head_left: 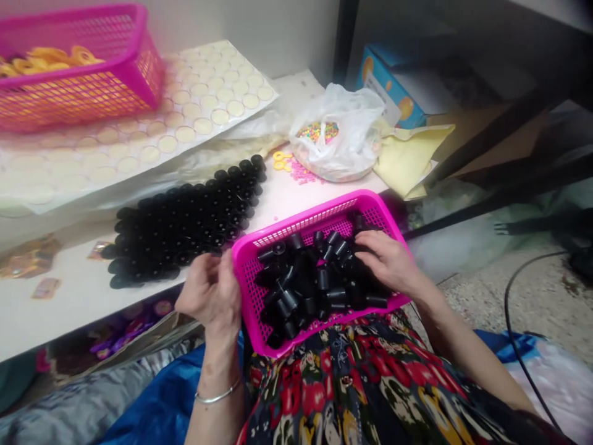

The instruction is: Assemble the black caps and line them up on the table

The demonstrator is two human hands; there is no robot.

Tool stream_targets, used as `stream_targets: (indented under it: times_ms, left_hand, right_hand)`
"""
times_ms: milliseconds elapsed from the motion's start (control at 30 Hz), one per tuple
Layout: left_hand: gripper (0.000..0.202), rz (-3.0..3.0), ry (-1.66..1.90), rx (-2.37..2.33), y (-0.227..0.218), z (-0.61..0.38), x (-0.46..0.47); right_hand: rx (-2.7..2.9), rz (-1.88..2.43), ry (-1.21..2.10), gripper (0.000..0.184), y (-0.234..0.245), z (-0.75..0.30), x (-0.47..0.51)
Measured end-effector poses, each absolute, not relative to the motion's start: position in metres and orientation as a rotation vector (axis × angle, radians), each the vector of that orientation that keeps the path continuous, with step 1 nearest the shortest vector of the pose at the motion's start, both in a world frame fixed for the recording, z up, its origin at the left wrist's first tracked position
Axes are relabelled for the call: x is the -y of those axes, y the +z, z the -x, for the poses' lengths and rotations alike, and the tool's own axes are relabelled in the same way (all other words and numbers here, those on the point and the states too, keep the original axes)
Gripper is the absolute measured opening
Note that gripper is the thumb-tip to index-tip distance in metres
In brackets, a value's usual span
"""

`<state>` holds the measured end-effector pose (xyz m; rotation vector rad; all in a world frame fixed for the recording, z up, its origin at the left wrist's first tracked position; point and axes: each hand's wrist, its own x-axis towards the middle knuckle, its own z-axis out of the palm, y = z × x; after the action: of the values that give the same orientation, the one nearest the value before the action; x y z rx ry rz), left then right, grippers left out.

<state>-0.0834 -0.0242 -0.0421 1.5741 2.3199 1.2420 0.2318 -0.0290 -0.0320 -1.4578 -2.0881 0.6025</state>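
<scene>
While a pink basket (246, 296) is held against a patterned garment (324, 383) at the front edge of the counter (41, 324), its left end is met by the left hand (210, 290), whose fingers are curled in toward the thumb; whether anything is pinched there cannot be told. Among the loose black pieces (323, 279), jumbled upright and on their sides in the basket, the right hand (389, 262) is lowered at the right end, its fingers partly bent and slightly spread; whether a piece has been grasped is hidden.

To the left of the basket, a block of black pieces (185, 222) is packed in close slanting rows on the counter. Beyond it, a few pink beads (303, 173) and small yellow pieces (281, 162) are scattered beside a white plastic bag (359, 117), through whose opening multicoloured beads (317, 131) can be seen. Near the bag, yellow paper (403, 157) is placed in front of a blue box (393, 86). At upper left, a second pink basket (92, 93), filled with yellow rings (50, 59), is set on a sheet of pale circles (204, 105).
</scene>
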Motion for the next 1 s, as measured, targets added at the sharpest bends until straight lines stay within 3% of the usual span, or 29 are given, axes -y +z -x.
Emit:
stream_targets:
  times_ms: [67,167,333,500,733,933,1000]
  left_hand:
    - [0.019,-1.848,1.244,-2.093,-0.033,0.059,0.023]
    - [0.010,-2.264,0.927,-1.647,-0.026,0.023,0.013]
    - [0.015,-2.485,0.455,-1.510,-0.031,-0.004,-0.006]
    - [0.007,-2.361,0.500,-1.613,-0.037,0.002,-0.006]
    - [0.012,-2.236,0.467,-1.615,-0.035,0.010,0.000]
    - [0.010,-2.094,0.584,-1.665,-0.042,0.010,0.000]
    - [0.008,-2.011,0.632,-1.663,-0.045,0.011,0.001]
  right_hand:
    - [2.252,1.521,0.557,0.019,-0.030,-0.221,0.023]
    - [2.503,1.589,0.483,0.019,-0.023,-0.202,0.014]
    - [2.726,1.608,0.502,0.020,-0.022,-0.175,-0.001]
    - [2.746,1.666,0.438,0.030,-0.034,-0.154,-0.015]
    - [2.649,1.808,0.558,0.038,-0.038,-0.143,-0.028]
    - [2.584,1.832,0.620,0.034,-0.037,-0.152,-0.036]
    - [2.444,1.711,0.790,0.033,-0.039,-0.161,-0.036]
